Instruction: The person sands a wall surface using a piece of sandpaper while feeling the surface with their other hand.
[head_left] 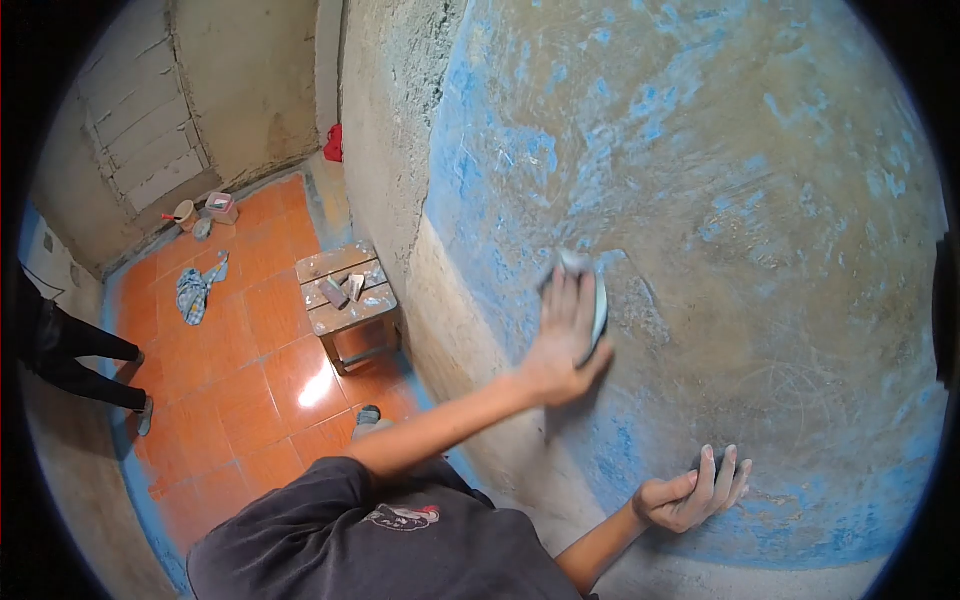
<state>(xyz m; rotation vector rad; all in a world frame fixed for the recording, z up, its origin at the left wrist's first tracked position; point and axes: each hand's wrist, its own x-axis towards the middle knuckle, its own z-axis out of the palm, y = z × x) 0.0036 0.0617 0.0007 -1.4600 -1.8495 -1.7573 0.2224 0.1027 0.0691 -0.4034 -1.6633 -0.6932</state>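
A wall (760, 330) with worn blue paint and grey-brown patches fills the right side. My left hand (572, 335) presses a flat pad (600, 305) with a pale blue edge against it, fingers wrapped over the pad and slightly blurred. Lower and to the right, my right hand (697, 492) rests at the wall with its fingers spread, and no object shows in it. Its fingertips look dusty.
A small wooden stool (345, 315) with small blocks on top stands on the orange tiles (230, 370). Farther back are a checked cloth (197, 292), a bucket (186, 213) and a pink tub (222, 208). Another person's legs (90, 365) show at left.
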